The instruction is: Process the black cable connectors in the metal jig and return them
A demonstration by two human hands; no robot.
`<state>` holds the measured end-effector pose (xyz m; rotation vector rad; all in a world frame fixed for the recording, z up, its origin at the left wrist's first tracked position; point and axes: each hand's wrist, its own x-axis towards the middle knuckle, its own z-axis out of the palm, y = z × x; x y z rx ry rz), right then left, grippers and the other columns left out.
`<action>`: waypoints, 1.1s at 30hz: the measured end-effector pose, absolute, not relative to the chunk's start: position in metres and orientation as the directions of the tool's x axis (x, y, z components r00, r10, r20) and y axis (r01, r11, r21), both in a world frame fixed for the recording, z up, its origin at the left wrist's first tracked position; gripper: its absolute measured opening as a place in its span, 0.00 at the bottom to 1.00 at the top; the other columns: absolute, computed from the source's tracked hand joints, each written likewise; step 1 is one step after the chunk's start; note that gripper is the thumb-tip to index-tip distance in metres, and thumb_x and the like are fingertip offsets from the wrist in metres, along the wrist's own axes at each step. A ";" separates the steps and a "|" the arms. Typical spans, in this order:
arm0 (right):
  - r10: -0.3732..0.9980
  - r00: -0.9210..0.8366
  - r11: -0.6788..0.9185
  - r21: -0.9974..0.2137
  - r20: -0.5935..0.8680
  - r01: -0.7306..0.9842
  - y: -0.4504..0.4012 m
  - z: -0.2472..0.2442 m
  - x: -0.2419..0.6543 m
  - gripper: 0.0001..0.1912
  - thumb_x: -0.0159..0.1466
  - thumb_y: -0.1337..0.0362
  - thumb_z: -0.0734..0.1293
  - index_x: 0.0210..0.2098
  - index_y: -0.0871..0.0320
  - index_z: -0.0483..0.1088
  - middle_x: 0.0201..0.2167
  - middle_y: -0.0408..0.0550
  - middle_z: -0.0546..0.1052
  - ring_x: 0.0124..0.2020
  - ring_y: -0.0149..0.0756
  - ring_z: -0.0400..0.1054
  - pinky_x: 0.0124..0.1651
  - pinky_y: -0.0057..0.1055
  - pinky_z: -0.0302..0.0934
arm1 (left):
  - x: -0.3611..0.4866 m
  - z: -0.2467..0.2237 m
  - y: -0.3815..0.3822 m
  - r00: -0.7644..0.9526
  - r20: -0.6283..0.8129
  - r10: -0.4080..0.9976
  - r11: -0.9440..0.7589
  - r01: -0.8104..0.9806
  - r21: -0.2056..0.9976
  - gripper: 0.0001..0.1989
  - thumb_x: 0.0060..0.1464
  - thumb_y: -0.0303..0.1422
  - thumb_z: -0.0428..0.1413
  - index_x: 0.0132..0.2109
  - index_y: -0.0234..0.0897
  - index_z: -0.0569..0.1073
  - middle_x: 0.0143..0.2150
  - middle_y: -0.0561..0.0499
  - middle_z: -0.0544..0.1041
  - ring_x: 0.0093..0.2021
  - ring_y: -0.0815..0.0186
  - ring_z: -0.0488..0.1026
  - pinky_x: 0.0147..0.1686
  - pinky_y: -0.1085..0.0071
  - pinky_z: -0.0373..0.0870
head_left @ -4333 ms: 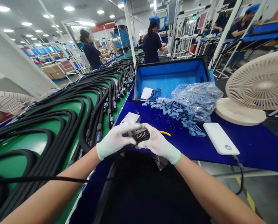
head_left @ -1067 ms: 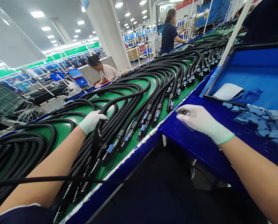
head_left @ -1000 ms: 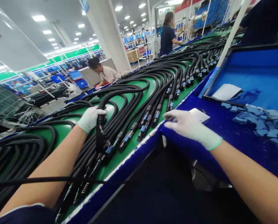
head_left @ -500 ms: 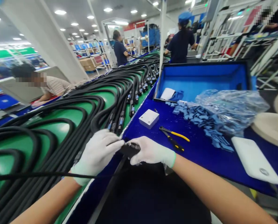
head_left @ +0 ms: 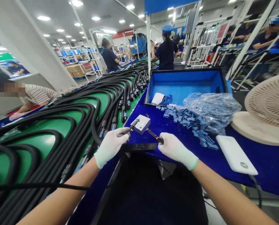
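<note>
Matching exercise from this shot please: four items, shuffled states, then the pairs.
Items:
1. left hand
2. right hand
3. white plastic box
4. blue foam pieces

States:
A. lies flat on the blue tabletop, just past the hands
B. heaped beside the clear plastic bag
C. holds the spring-sleeved cable end
D. holds the yellow-handled pliers

Pairs: 1-C, 2-D, 3-A, 4-B

Recessed ceiling lights shine over a white pillar, white metal racks and cardboard boxes.
</note>
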<state>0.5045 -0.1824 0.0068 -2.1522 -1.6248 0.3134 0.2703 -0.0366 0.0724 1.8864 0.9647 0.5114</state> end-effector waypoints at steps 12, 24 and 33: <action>0.891 -0.053 0.435 -0.815 0.451 0.382 -0.164 0.036 0.474 0.29 0.61 0.77 0.62 0.58 0.49 0.74 0.59 0.46 0.77 0.64 0.45 0.68 0.71 0.48 0.57 | 0.287 0.086 -0.037 0.562 0.026 0.827 -0.300 0.401 0.865 0.21 0.55 0.42 0.62 0.53 0.38 0.82 0.42 0.48 0.85 0.42 0.54 0.82 0.43 0.63 0.77; 0.898 0.012 0.376 -0.781 0.440 0.498 -0.166 0.027 0.471 0.20 0.63 0.75 0.64 0.51 0.53 0.73 0.54 0.51 0.78 0.54 0.45 0.73 0.61 0.43 0.65 | 0.284 0.078 -0.039 0.620 0.107 0.778 -0.446 0.424 0.788 0.17 0.59 0.43 0.60 0.51 0.42 0.84 0.51 0.49 0.84 0.51 0.53 0.79 0.55 0.60 0.72; 0.916 0.142 0.279 -0.848 0.376 0.450 -0.157 0.021 0.468 0.23 0.65 0.73 0.63 0.58 0.53 0.69 0.54 0.51 0.77 0.52 0.43 0.73 0.59 0.41 0.66 | 0.323 0.096 -0.026 0.690 0.200 0.696 -0.611 0.421 0.671 0.24 0.56 0.44 0.62 0.58 0.41 0.79 0.54 0.46 0.82 0.52 0.52 0.79 0.57 0.60 0.72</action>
